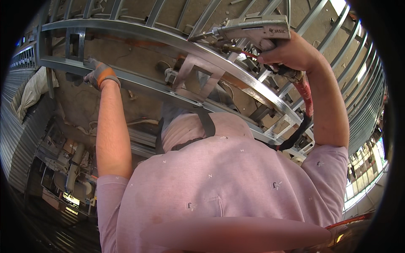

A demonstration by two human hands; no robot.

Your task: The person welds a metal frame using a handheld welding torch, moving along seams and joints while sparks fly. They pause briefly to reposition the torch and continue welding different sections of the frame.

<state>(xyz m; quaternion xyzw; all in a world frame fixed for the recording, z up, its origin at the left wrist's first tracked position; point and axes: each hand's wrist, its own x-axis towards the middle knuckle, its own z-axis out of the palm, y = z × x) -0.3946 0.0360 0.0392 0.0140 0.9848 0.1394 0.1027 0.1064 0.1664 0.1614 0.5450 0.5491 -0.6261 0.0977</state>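
Note:
My right hand (pixel 297 52), bare, is wrapped round the handle of a grey welding gun (pixel 253 30). The gun's narrow tip points left and sits at the upper curved metal rail (pixel 139 28); whether it touches the rail I cannot tell. A red-wrapped cable (pixel 304 99) runs down from the handle and turns black lower down. My left hand (pixel 103 75) wears a grey and orange glove. It grips the lower metal rail (pixel 139 83) near its left end, the fingers partly hidden. Between the two rails sits a square metal frame piece (pixel 185 78).
Metal bars (pixel 333 25) fan out beyond the upper rail and down the right side. At left, a white cloth (pixel 36 90) hangs by corrugated metal sheeting (pixel 17 152). Machinery (pixel 74 168) stands at lower left. A light cord (pixel 84 128) lies on the floor.

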